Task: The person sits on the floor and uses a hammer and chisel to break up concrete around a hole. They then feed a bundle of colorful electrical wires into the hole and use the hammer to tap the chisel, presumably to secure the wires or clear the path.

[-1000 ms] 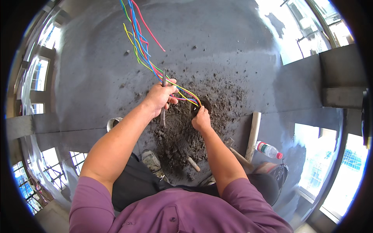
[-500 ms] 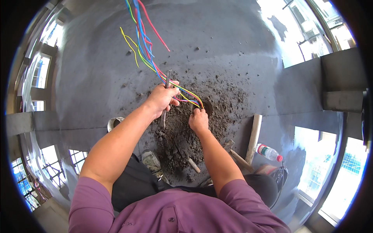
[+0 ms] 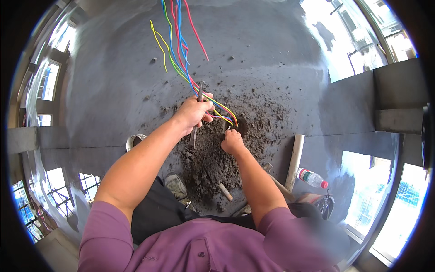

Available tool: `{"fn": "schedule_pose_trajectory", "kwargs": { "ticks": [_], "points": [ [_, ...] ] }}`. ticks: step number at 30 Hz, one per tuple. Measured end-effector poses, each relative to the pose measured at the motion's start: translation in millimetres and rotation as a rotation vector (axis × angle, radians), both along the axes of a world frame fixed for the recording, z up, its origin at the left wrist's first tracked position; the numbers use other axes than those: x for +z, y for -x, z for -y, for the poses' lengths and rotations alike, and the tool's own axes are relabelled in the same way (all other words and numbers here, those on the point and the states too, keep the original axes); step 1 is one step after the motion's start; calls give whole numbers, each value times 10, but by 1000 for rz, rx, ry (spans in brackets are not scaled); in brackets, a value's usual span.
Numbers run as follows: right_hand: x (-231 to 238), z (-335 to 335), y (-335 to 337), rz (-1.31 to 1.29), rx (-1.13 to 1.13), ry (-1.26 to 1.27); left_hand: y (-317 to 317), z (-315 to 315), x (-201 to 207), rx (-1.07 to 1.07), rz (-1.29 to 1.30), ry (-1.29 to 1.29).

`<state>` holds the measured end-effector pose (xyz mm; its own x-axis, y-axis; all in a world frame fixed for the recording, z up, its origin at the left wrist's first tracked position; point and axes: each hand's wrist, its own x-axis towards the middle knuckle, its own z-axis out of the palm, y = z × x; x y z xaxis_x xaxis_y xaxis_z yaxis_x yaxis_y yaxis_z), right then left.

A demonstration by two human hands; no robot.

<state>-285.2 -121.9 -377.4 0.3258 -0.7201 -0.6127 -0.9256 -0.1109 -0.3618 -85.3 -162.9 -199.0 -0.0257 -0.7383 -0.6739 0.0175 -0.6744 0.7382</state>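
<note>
My left hand [image 3: 194,113] is closed round a bundle of red, blue, green and yellow electrical wires [image 3: 180,50] and a dark, slim metal bar [image 3: 200,90]. The bar stands roughly upright in the view, its lower end showing below the fingers. From my left hand the wires bend down into a hole [image 3: 243,127] in the grey floor. Beside that hole my right hand [image 3: 233,142] has its fingers pinched together where the wires enter. A tiny pale bit shows at its fingertips, too small to name. Loose dark rubble [image 3: 213,158] lies around the hole.
Close to my feet, a short wooden handle [image 3: 225,192] sticks out of the rubble. To the right lie a pale pipe [image 3: 295,161], a wooden-handled tool [image 3: 283,189], a plastic bottle [image 3: 311,177] and a bucket [image 3: 312,198]. A white ring-shaped piece [image 3: 135,141] is at left.
My left hand has shifted slightly right, and the upper wire ends have swung right with it. The pale bit now shows at my right fingertips. A blurred dark shape has appeared over my right sleeve.
</note>
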Motion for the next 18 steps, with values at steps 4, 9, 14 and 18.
{"fn": "schedule_pose_trajectory", "kwargs": {
  "ticks": [4,9,14,18],
  "points": [
    [391,108,-108,219,14,-484,-84,-41,-64,14,0,-3],
    [39,-339,-185,266,-214,296,6,-19,-5,2,24,19],
    [395,-460,-492,394,-47,180,-61,-48,-49,32,71,41],
    [584,-330,-564,324,-38,158,-118,-19,-89,59,143,-32]
  ]
}}
